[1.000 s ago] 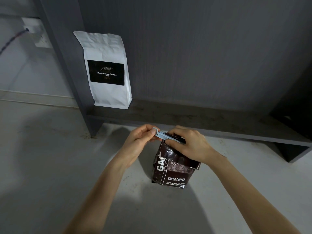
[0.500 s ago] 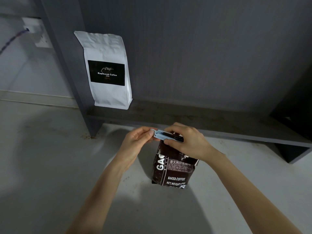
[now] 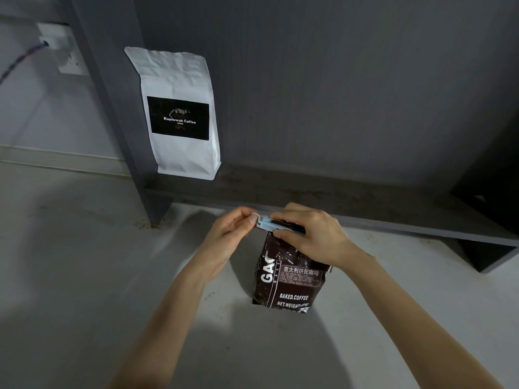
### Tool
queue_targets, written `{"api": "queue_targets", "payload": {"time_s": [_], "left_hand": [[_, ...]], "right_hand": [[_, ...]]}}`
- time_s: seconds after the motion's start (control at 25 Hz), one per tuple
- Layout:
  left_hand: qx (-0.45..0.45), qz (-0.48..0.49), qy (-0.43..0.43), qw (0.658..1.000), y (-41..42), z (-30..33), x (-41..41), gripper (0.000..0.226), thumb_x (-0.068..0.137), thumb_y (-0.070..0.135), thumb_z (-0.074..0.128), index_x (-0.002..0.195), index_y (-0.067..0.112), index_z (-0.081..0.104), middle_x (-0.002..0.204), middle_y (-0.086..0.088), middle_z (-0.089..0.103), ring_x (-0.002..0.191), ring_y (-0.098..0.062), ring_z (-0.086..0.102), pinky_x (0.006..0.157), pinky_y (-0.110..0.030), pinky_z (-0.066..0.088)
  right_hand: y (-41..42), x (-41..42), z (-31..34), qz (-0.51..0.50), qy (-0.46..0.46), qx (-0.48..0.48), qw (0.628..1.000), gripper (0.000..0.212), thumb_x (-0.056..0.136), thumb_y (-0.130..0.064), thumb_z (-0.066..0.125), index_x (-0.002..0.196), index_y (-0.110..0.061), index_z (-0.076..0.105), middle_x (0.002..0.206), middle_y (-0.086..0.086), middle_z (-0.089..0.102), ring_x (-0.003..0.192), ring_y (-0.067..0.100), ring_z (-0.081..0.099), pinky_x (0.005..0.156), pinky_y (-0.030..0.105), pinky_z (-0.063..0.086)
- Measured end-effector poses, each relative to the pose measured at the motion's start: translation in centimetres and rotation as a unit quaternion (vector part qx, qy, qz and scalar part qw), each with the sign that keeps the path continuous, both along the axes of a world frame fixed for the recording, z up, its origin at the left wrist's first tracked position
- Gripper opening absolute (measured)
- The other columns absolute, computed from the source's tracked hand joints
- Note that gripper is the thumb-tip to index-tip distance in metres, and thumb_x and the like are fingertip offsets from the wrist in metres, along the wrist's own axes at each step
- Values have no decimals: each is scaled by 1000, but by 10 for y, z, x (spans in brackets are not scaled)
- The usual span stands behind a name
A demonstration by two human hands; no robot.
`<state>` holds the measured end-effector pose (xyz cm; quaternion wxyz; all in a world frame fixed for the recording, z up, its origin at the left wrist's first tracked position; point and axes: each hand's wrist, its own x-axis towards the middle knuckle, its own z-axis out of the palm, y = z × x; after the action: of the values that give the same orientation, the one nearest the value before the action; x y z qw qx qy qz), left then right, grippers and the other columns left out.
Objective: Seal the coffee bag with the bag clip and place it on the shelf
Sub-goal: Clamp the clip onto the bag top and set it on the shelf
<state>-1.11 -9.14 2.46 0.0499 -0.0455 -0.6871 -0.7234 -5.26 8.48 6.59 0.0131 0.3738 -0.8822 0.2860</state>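
The left hand (image 3: 234,230) pinches the left end of the bag clip (image 3: 273,224) between thumb and fingertips, closed on that end. The right hand (image 3: 311,238) lies over the right part of the clip and the folded top of the coffee bag (image 3: 289,279), fingers curled over the top and thumb pressed against the bag's front just under the clip, gripping both together.

The clip is pale blue and runs across the bag's top edge, roughly level. Only its left portion is visible; the rest is hidden under the right hand. Whether the clip is fully latched cannot be determined.

The coffee bag is dark brown with white print, including "BAKED.COFFEE". It stands upright on the pale floor (image 3: 84,276), base down, in front of the shelf (image 3: 365,200) and apart from it.

The shelf is a low, dark grey board with a dark grey back panel behind it and an upright side panel (image 3: 118,108) at its left end. A white coffee bag (image 3: 179,116) with a black label stands upright at the left end of the shelf, beside that panel.

A wall outlet (image 3: 63,49) with a cable plugged in sits on the wall at upper left.
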Motion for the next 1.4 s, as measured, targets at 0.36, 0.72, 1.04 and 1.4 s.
{"api": "queue_targets", "payload": {"time_s": [0.36,0.72,1.04,1.4], "left_hand": [[237,-114,-200,944,-2,0,-5,12,71,25,59,73,22,70,77,8,70,79,-9,57,67,-24,36],[203,-145,-137,959,1,-2,-5,54,55,43,79,97,13,62,96,1,69,96,-14,61,87,-28,44],[192,-69,-58,977,5,-6,0,14,74,20,52,71,25,65,82,8,75,85,-6,67,78,-19,52],[202,-52,-11,978,9,-13,7,18,79,19,48,94,14,56,93,7,73,97,-10,65,85,-19,52]], "right_hand": [[2,-1,7,37,-17,2,999,33,83,-26,58,116,-24,56,96,-11,58,86,10,57,75,37,49],[38,-3,5,-50,-59,-33,996,38,76,-41,60,113,-30,56,92,-16,59,83,-6,56,73,5,40],[79,21,-32,-156,-164,-158,961,19,82,-22,60,96,-33,58,95,-9,67,87,3,62,70,7,46],[59,24,-36,-195,-198,-285,917,19,83,-18,58,91,-35,58,97,24,66,84,20,63,79,32,52]]}}
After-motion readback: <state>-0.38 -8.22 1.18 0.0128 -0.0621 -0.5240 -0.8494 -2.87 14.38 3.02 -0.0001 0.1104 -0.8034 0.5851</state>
